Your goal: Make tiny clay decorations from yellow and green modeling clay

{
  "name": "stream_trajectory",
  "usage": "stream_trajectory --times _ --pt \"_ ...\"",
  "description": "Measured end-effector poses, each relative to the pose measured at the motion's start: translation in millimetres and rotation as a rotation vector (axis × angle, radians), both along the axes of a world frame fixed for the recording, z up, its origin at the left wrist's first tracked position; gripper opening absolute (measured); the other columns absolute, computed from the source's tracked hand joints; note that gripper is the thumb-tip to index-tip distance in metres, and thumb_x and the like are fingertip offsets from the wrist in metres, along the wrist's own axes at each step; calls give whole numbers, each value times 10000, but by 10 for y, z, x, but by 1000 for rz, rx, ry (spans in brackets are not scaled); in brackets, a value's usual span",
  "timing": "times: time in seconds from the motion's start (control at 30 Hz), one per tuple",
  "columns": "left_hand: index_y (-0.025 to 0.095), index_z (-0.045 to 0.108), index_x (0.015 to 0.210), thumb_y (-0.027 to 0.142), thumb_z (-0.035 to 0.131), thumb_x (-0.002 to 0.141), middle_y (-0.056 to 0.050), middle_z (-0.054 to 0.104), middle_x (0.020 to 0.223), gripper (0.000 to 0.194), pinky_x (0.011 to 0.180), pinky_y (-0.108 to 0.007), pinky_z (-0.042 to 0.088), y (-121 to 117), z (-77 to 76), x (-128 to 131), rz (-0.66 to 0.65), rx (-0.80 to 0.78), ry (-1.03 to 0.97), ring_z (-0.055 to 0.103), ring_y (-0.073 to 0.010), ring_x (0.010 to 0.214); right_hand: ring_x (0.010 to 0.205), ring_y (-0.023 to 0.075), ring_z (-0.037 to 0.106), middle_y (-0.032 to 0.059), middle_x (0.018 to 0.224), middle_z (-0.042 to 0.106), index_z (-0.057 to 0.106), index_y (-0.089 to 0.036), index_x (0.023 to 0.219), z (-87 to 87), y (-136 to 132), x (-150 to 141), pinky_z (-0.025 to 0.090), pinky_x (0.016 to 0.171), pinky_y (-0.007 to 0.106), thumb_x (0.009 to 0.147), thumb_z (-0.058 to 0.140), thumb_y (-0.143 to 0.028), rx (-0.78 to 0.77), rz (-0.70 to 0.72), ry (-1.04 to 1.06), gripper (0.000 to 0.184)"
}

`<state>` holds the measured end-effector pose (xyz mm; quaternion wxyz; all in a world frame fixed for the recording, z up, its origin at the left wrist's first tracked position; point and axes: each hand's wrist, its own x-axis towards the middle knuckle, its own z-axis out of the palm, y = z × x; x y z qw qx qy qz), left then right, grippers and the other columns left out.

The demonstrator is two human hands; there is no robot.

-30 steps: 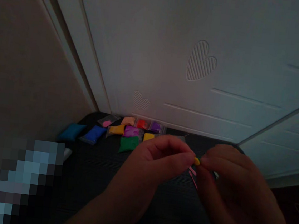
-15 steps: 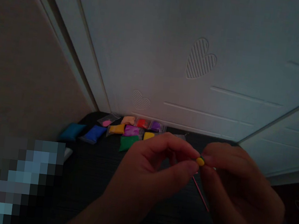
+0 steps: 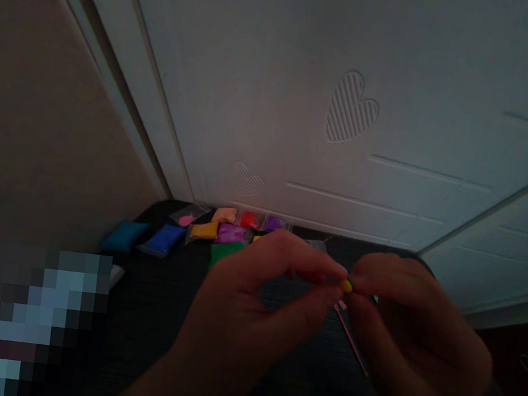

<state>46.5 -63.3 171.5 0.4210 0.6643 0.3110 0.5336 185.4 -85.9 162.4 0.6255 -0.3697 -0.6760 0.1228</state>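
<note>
A small yellow piece of modelling clay with a bit of green at its upper edge sits between my two hands. The thumb and forefinger of my left hand pinch it from the left. From the right, the fingertips of my right hand close on the same piece. Below the fingers, a thin pink stick lies on the dark table, its upper end partly behind my right hand. My left hand covers part of a green clay packet behind it.
Along the back of the dark table lie several clay packets, among them a blue packet, a teal packet and a red packet. A white panel with embossed hearts rises behind them. The lower left is pixelated.
Both hands have shifted slightly left with the clay piece, which is turned a little so that its yellow side shows smaller. My left hand covers more of the yellow and green packets.
</note>
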Motion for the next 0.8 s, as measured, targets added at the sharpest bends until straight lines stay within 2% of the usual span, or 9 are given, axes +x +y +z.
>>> stream_trajectory --times 0.3,0.57,0.8 --pt "244 586 794 128 584 713 42 588 778 141 718 -237 430 14 -22 -13 65 152 124 538 -110 775 732 125 521 6 772 555 576 -146 856 5 5 21 397 605 285 640 550 55 -15 10 -48 297" --pt "229 565 778 124 565 727 42 577 770 117 715 -228 431 26 -29 -20 44 166 159 535 -100 756 749 124 519 -1 788 552 566 -162 868 5 11 50 401 620 281 632 557 48 -34 41 -96 316" --pt "253 580 816 129 562 729 36 596 820 153 706 -230 439 23 -23 -35 45 178 160 538 -122 831 759 118 521 -7 785 551 568 -185 856 19 6 88 408 624 264 673 554 -4 -113 77 -64 258"
